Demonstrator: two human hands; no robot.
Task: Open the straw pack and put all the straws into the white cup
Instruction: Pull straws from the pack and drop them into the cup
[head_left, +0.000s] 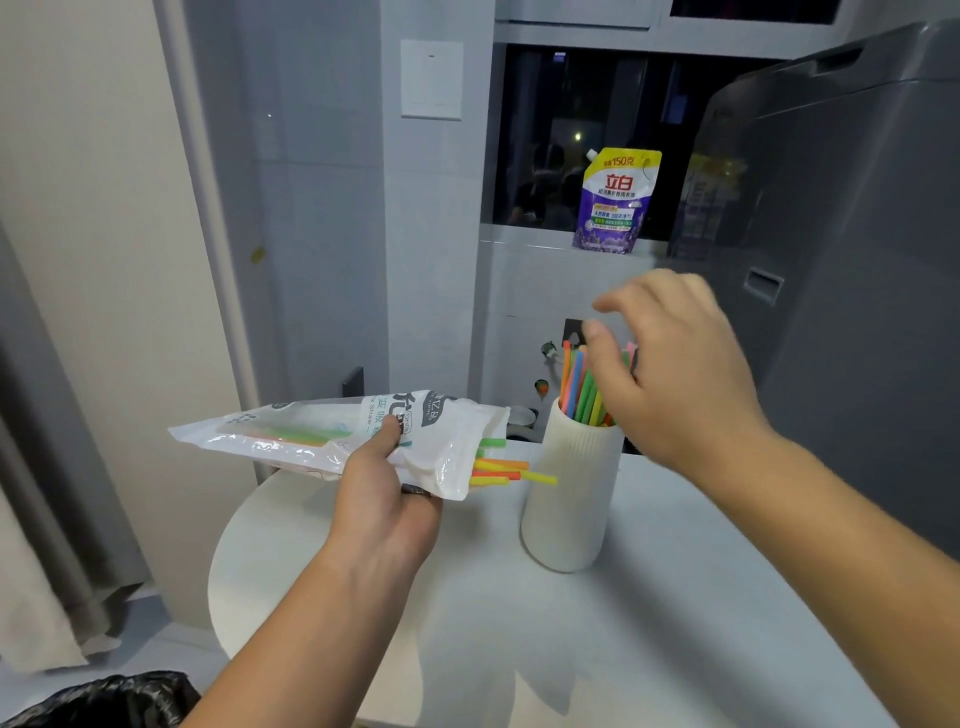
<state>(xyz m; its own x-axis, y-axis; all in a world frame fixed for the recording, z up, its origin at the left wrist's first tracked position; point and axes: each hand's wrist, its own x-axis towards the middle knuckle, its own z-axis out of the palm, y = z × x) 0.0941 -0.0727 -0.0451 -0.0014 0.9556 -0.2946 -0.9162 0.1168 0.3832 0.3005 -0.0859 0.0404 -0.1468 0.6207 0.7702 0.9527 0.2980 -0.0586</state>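
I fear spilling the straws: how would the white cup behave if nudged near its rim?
The white cup is tall and slim, so a push near the rim would probably tip it rather than slide it. The straws stick well above the rim, likely adding leverage. Its ribbed wall should give decent grip.

purple detergent pouch (615, 202) on sill | grey appliance (831, 234) right | black bag (104, 699) lower left

Dim cool light, wide-angle edge distortion

straw pack (332, 436): opened, near level, straws (501, 467) poking out | white cup (574, 493): upright, holding coloured straws
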